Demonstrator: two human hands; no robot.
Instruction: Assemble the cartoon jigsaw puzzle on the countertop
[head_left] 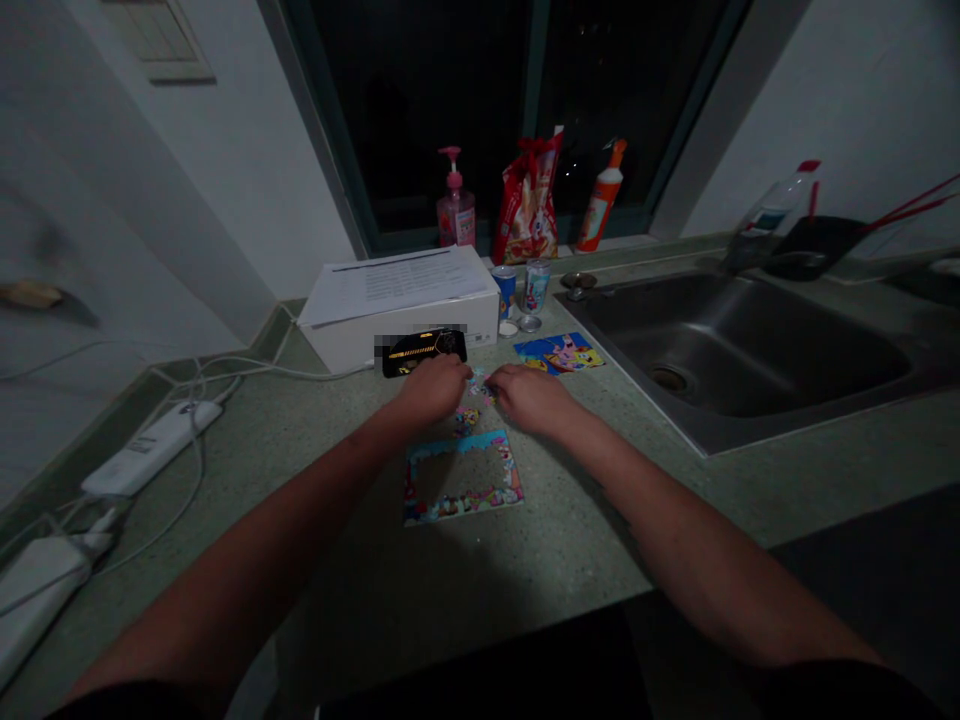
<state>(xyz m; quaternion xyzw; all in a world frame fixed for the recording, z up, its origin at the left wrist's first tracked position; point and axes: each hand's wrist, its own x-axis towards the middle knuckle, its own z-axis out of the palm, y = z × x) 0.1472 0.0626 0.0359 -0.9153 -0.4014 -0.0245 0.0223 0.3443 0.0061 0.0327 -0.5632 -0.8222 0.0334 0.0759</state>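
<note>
Dim green counter (570, 540) under a dark window, with a steel sink (787, 350) set in on the right. White box (405, 310) pushed back toward the wall, likely to leave working room in front. Puzzle frame (461, 478) lying flat near the counter edge, middle empty, within easy reach. Picture card (559, 353) face up just beyond, probably for reference. Left hand (435, 385) and right hand (534, 398) palm down, fingers curled over loose puzzle pieces (466, 420) between them, just above the frame; grip on any piece impossible to tell.
</note>
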